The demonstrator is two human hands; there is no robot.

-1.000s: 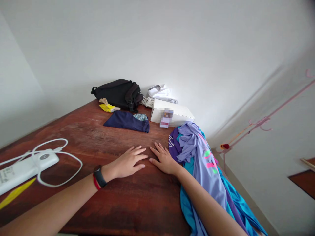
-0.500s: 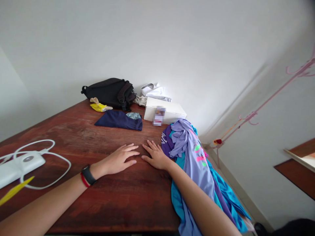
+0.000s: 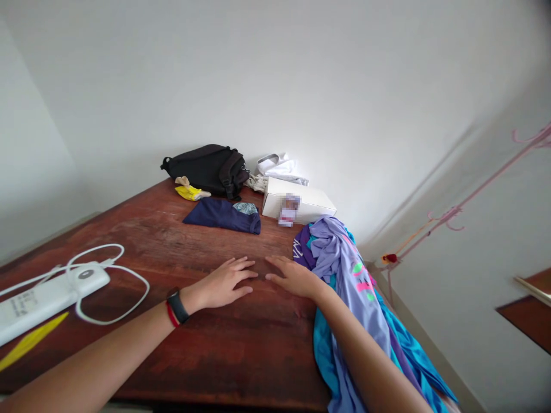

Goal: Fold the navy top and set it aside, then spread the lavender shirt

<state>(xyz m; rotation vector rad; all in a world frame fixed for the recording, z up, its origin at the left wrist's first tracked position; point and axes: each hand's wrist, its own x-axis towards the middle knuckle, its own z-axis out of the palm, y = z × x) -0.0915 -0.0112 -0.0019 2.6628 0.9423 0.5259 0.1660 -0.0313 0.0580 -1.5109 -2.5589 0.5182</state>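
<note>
My left hand [image 3: 224, 282] lies flat and open on the dark wooden table [image 3: 181, 344], fingers spread, holding nothing. A black band and a red one sit on that wrist. My right hand [image 3: 294, 276] is just to its right, fingers stretched out and slightly raised off the wood, holding nothing. Right beside that hand lies a heap of lilac, purple and teal clothes [image 3: 344, 275] that hangs over the table's right edge. My right forearm rests along the heap.
A folded navy garment [image 3: 221, 215] lies further back. Behind it are a black bag [image 3: 206, 166], a yellow item [image 3: 189, 191], white cloth [image 3: 279, 166] and a white box [image 3: 301, 202]. A white power strip with a looped cable [image 3: 64, 287] sits at the left. The wall stands close behind.
My right hand has lifted a little from the table and its fingers have drawn closer together. The view shifted slightly; the left hand stays flat.
</note>
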